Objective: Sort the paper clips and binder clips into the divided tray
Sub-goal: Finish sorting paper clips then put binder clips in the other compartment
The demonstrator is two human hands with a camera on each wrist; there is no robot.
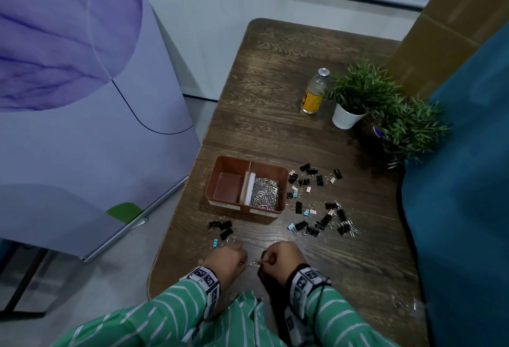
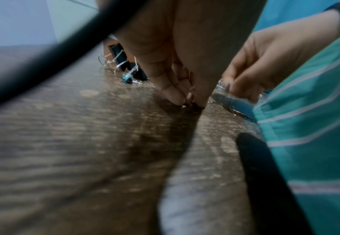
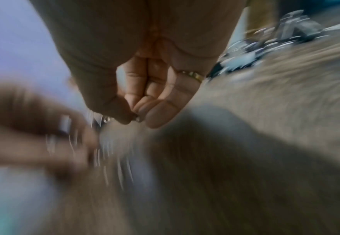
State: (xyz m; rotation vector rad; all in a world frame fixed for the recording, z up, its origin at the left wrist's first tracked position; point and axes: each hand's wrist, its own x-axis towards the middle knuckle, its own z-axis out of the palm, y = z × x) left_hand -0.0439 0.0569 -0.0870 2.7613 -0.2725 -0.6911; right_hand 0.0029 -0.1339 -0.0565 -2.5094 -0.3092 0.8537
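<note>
**Both hands pinching at lower centre**

Left hand [image 1: 230, 260] fingers [image 2: 173, 93] pinch together at the tabletop [image 1: 275, 93]. Right hand [image 1: 281, 258] pinches paper clips [image 1: 252, 263]. Tray [image 1: 220, 166] mid-frame: right compartment holds clips. Binder clips [image 1: 319, 203] lie scattered right of it.

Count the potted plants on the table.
2. One in a white pot beside the glass bottle; the second plant right of it at the table's edge, its pot hidden by leaves.
</note>
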